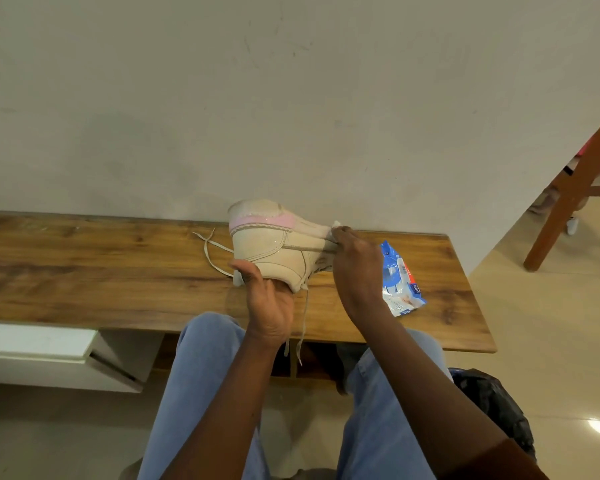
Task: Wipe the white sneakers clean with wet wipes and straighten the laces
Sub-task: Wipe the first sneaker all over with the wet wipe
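Observation:
A whitish sneaker (pixel 274 244) with a pink sole band is tipped on its side above the wooden bench (pixel 84 268), sole facing the wall. My left hand (pixel 267 303) grips it from below at the opening, thumb on the near side. My right hand (pixel 355 265) pinches a white wet wipe (pixel 336 226) against the toe end of the sneaker. Loose laces (pixel 212 249) trail to the left on the bench, and another lace (pixel 303 317) hangs over the front edge.
A blue and white wet wipe pack (pixel 400 282) lies on the bench right of my right hand. A wall runs right behind the bench. A wooden chair leg (pixel 568 199) stands at the right, and a dark bag (pixel 496 407) sits on the floor beside my knee.

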